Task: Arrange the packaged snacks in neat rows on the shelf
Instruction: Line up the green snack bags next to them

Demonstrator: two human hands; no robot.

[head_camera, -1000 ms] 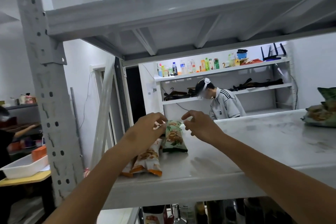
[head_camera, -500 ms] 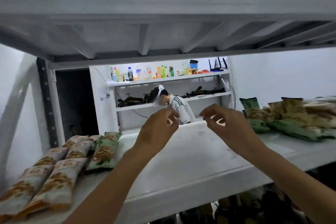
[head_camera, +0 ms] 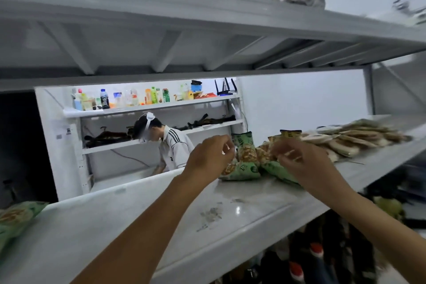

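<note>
On the white metal shelf [head_camera: 230, 221] I see my left hand [head_camera: 208, 159] and right hand [head_camera: 306, 163] with fingers loosely curled, grasping nothing, just before a pile of green snack packets [head_camera: 244, 168]. Their printing is too blurred to read. One more green packet [head_camera: 16, 217] lies far left.
</note>
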